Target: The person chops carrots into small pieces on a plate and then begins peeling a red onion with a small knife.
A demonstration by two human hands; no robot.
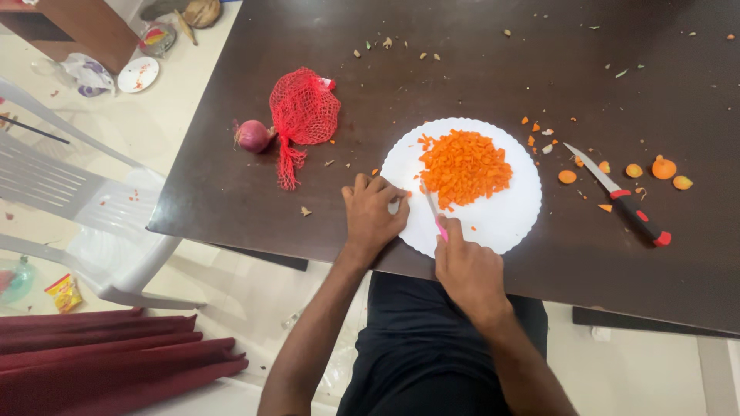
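Left hand (372,213) lies flat with fingers spread, its grip loose, pressing the edge of the white plate (509,219) on the dark worktop (462,69). Right hand (468,270) has its grip clamped on a pink-handled knife (433,211), blade tip touching the diced carrot pile (465,167) mid-plate.

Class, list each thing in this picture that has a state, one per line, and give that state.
carrot: finely chopped, heaped on the plate
white plate: flat on the table
pink-handled knife: gripped in right hand
left hand: pressed on the plate's edge
red-and-black knife: lying unused
red onion: whole
red net bag: emptied, crumpled
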